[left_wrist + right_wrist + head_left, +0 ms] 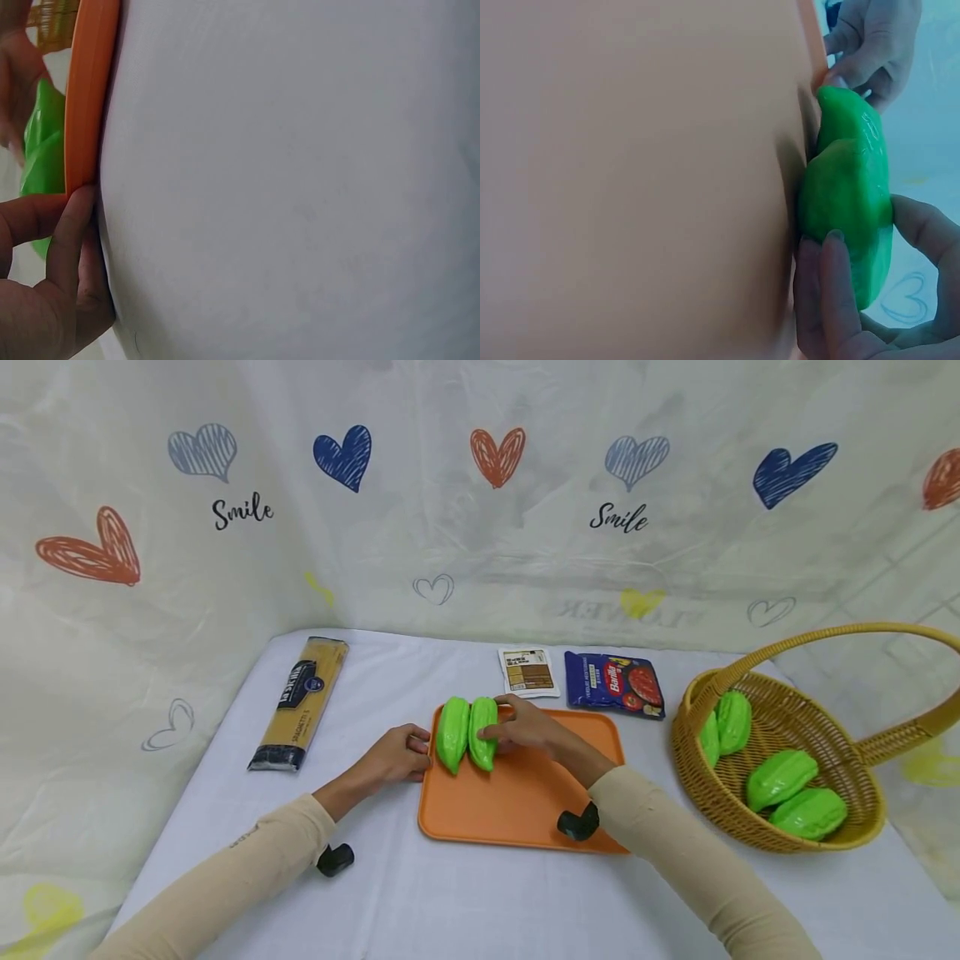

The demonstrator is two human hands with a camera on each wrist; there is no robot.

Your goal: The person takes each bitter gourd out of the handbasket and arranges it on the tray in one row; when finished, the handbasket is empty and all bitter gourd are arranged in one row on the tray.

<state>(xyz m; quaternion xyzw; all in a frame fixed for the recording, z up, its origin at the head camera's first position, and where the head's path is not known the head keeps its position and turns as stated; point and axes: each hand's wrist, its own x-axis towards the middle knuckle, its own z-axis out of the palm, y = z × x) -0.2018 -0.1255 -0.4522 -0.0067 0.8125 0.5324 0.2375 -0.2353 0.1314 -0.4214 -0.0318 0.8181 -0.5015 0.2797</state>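
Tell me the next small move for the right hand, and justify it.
I'd probably release the right hand next: it grips one green piece, which appears to rest on the orange tray, side by side with another green piece.

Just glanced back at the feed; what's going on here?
A person's right grip holds the right one of two green pieces side by side at the left end of an orange tray. The left grip pinches the tray's left rim. More green pieces sit in the wicker basket to the right.
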